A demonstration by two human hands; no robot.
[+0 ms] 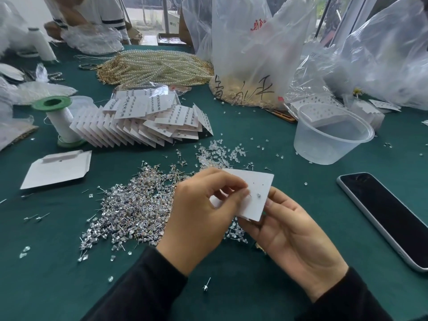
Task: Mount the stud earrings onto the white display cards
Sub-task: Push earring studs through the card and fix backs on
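Your left hand (203, 212) and right hand (289, 230) meet at lower centre of the frame over the green table (289, 163). The right hand grips a white display card (257, 193) from beneath, fingers curled up under its lower edge. The left hand's fingertips are pinched together against the card's face; a thin post shows just below them, but what they pinch is too small to make out. One stud (258, 195) already sits on the card just right of those fingertips, with small holes above it.

The loose stud earrings (134, 209) lie heaped just left of your left hand, reaching under the wrist, and clear backs (220, 151) are scattered just above the card. A single stray stud (206, 286) lies between your sleeves at the bottom.

Open cloth lies right of the card, up to a phone (389, 216) whose lower end runs off the right edge. A clear plastic tub (331, 135) stands upper right of the card, well apart. Blank cards (58, 169) sit at mid left, and finished cards (143, 121) are fanned above the heap beside a green-capped spool (60, 119).

Plastic bags (250, 54) crowd the top right, their tops cut off by the frame. Pearl strands (155, 66) lie behind the finished cards. Another person at upper left is only partly in frame.
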